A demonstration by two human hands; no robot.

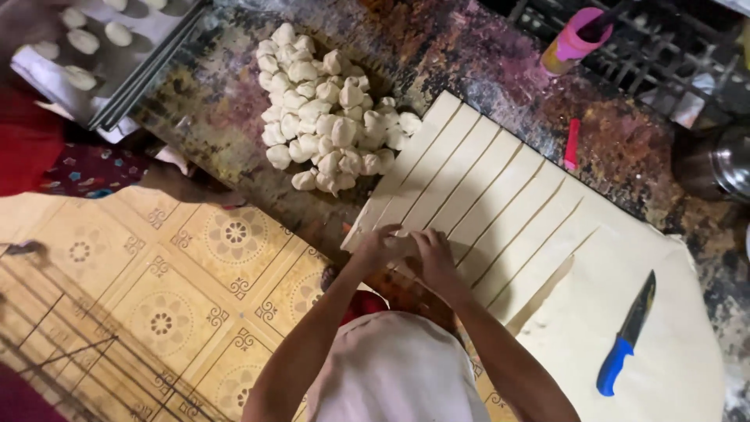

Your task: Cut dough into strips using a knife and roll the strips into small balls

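Observation:
A pale dough sheet (625,258) lies on the dark mottled counter, its left part cut into several long strips (469,180). My left hand (376,246) and my right hand (432,256) meet at the near end of one strip, fingers closed on the dough at the counter's edge. A heap of small dough pieces (328,117) sits just beyond the strips, to the upper left. On the uncut part of the sheet, to my right, rests a blue-handled knife (629,336).
A tray (141,66) with dough balls sits at the top left, beside a person in red (27,141). A pink-capped bottle (570,43), a small red stick (573,144) and a metal pot (719,164) stand toward the back right. Patterned floor tiles (156,289) lie below the counter.

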